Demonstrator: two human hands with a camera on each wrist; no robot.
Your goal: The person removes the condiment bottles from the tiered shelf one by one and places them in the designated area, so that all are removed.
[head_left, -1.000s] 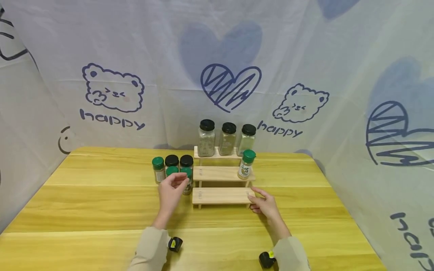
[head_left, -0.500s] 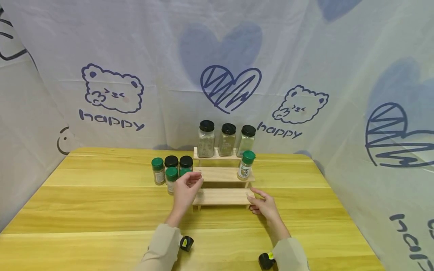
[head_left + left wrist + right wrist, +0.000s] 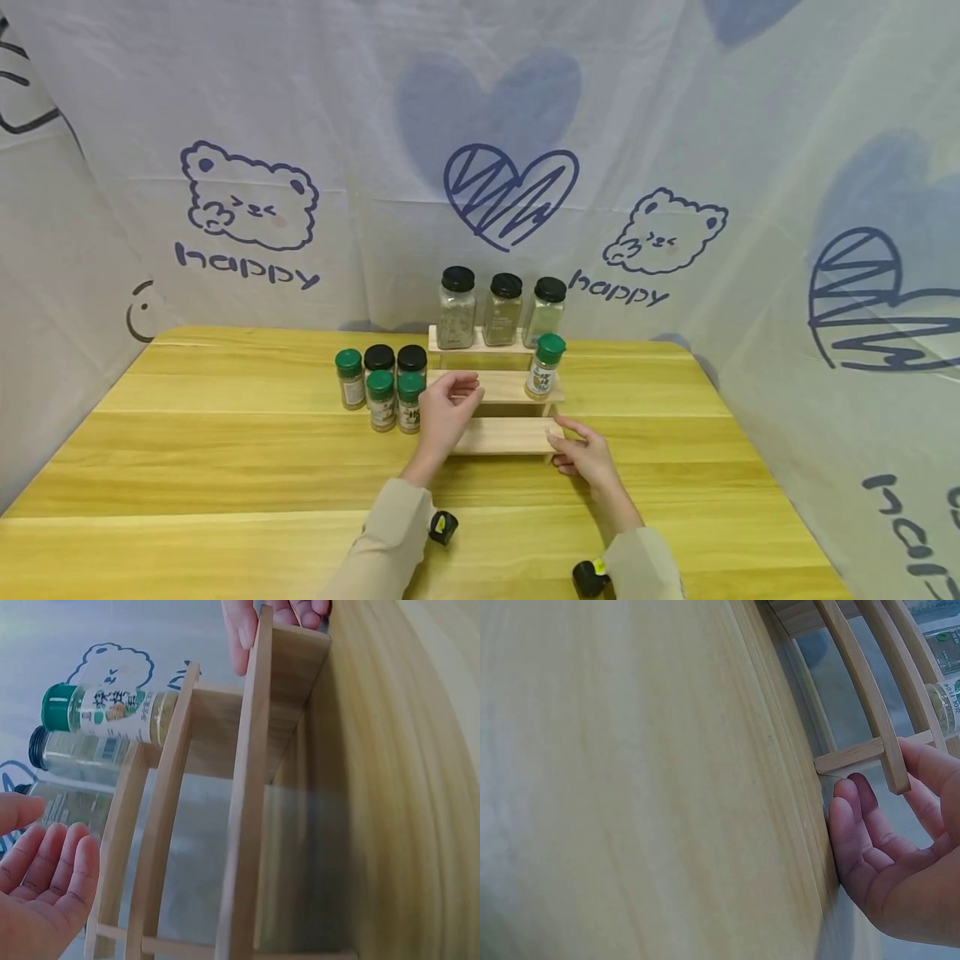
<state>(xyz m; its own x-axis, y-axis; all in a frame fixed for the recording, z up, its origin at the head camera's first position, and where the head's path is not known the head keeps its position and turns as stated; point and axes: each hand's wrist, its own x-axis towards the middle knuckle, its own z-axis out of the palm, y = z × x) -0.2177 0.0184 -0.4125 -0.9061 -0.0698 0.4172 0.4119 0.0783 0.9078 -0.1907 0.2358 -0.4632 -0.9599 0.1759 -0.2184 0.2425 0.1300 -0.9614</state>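
My left hand (image 3: 447, 417) hovers over the left part of the three-step wooden rack (image 3: 510, 433), fingers loosely bent with nothing between them. In the left wrist view its fingers (image 3: 56, 862) curve beside the steps. At the lowest step's right end, my right hand (image 3: 588, 458) grips the plank, its fingers on both sides of it in the right wrist view. A green-capped spice jar (image 3: 544, 367) stands at the right of the middle step. Three black-lidded jars, one a tall jar (image 3: 457, 308) at the left, line the top step.
Left of the rack, several spice jars stand grouped on the wooden table (image 3: 225, 467), among them a green-capped jar (image 3: 350, 379) and a black-lidded jar (image 3: 379, 360). A printed cloth (image 3: 360, 100) hangs behind the table and along its right side.
My left hand has moved right, from in front of the grouped jars to over the rack, uncovering the front green-capped jars. My right hand has stayed at the rack's end.
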